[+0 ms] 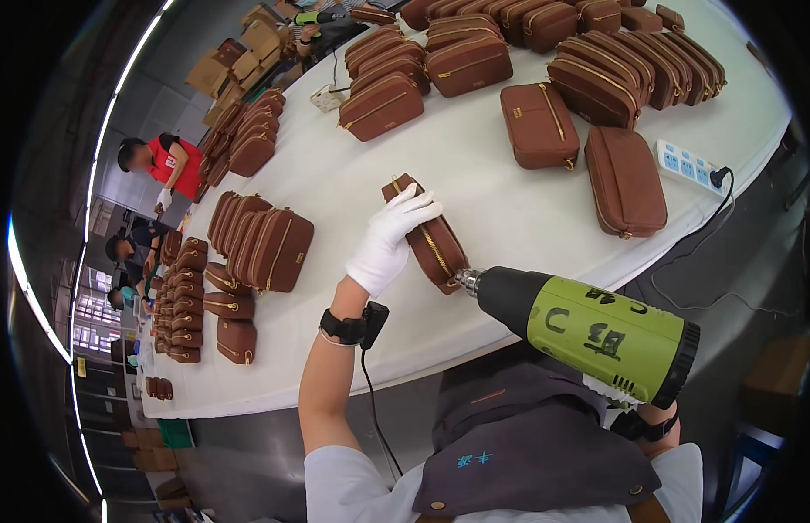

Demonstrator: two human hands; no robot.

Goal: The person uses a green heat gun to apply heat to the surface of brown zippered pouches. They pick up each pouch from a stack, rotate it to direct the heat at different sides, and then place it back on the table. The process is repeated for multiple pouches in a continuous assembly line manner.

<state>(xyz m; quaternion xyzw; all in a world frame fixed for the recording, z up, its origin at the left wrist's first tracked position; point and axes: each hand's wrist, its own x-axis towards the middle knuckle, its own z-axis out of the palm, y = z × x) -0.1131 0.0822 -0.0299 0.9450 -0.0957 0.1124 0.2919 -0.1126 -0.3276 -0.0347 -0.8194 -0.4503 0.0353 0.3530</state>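
My left hand (392, 238), in a white glove, grips a small brown bag (437, 252) standing on the white-covered table with its gold zipper facing up. The fingers lie across the bag's far end. A green and black heat gun (575, 327) points left, its metal nozzle right at the bag's near end; whether they touch I cannot tell. Behind its body, my gloved right hand (610, 390) holds the heat gun, mostly hidden by it. Two more brown bags, one with a front zipper (539, 124) and one with a plain panel (626, 180), lie beyond to the right.
Rows of brown bags stand at the back (601, 85) and left (267, 248) of the table (378, 170). A power strip (692, 170) with a black plug lies at the right edge. A cable hangs from my left wrist device (375, 323). Other people work along the far left side.
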